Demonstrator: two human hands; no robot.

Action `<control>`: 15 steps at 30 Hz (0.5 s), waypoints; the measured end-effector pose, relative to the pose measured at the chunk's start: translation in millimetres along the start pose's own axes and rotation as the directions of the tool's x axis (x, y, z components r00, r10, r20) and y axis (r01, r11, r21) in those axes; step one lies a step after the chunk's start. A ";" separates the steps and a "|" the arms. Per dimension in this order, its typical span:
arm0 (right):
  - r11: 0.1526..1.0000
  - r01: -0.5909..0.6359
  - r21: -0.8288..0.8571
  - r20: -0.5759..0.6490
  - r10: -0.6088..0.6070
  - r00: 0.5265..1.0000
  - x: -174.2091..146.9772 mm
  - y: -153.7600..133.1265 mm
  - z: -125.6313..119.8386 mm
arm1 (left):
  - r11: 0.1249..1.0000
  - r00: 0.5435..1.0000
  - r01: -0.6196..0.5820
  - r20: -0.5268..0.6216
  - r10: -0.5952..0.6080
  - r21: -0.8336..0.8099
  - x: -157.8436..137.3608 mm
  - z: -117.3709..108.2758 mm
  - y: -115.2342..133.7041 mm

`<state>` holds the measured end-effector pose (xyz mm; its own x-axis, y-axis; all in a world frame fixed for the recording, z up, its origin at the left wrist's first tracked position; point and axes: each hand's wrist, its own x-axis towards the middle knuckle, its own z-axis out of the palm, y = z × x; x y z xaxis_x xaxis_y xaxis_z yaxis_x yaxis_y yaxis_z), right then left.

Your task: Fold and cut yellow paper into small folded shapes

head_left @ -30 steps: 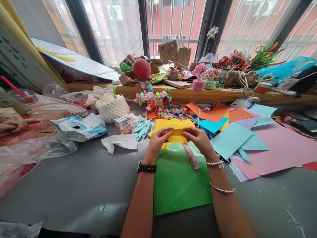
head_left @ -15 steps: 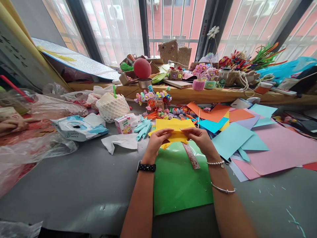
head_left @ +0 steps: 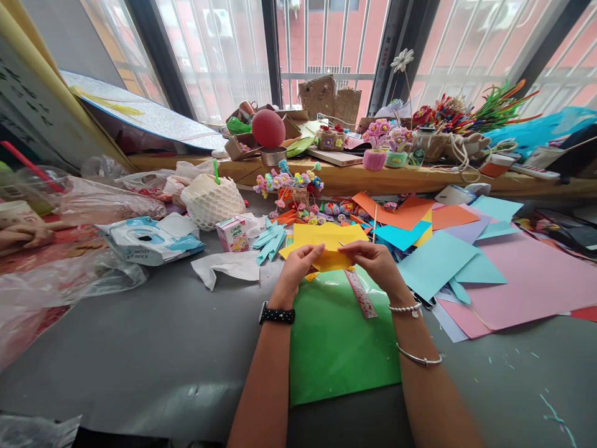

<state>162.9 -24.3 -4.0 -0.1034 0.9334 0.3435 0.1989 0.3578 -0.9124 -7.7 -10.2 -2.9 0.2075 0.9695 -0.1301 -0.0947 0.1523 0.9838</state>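
Note:
Between my two hands is a small piece of yellow paper (head_left: 329,261), held up above the far end of a shiny green sheet (head_left: 342,348). My left hand (head_left: 298,267) pinches its left side, thumb on top. On the other side, my right hand (head_left: 373,261) grips the paper with thumb and fingertips; a thin pointed tip shows by those fingers, too small to name. Behind the hands lies a larger yellow sheet (head_left: 321,233). A patterned red-and-white ruler-like strip (head_left: 360,294) rests on the green sheet, just below my right hand.
Coloured paper sheets (head_left: 441,261) are piled to the right. To the left are a wet wipes pack (head_left: 149,241), a small pink box (head_left: 232,234), a white tissue (head_left: 226,266) and pale blue strips (head_left: 269,241). Another person's hand (head_left: 23,236) rests at far left. Craft flowers (head_left: 289,180) stand behind.
The small yellow paper has tilted a little, so more of its face shows. My right fingers have shifted slightly along its edge, and both hands stay in nearly the same place.

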 end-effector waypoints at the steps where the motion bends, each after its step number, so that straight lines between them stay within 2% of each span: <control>1: 1.000 0.010 -0.006 0.002 -0.010 1.000 0.0 0.1 0.1 | 1.000 1.000 0.001 -0.002 -0.001 0.001 0.2 -0.1 -0.2; 10: 1.000 0.022 -0.016 -0.001 -0.022 1.000 -0.8 -0.2 -0.7 | 1.000 0.999 0.002 -0.040 -0.003 -0.027 -0.2 -0.5 1.5; 15: 0.998 -0.056 -0.017 0.065 0.057 0.996 -1.3 -4.7 1.7 | 0.998 0.996 -0.058 -0.065 0.060 0.029 1.3 -0.9 -0.4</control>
<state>160.5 -27.2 -0.5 -0.1547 0.9487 0.2759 0.2213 0.3055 -0.9261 -8.3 -8.9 -3.5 0.1378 0.9873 -0.0791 -0.0782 0.0904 0.9928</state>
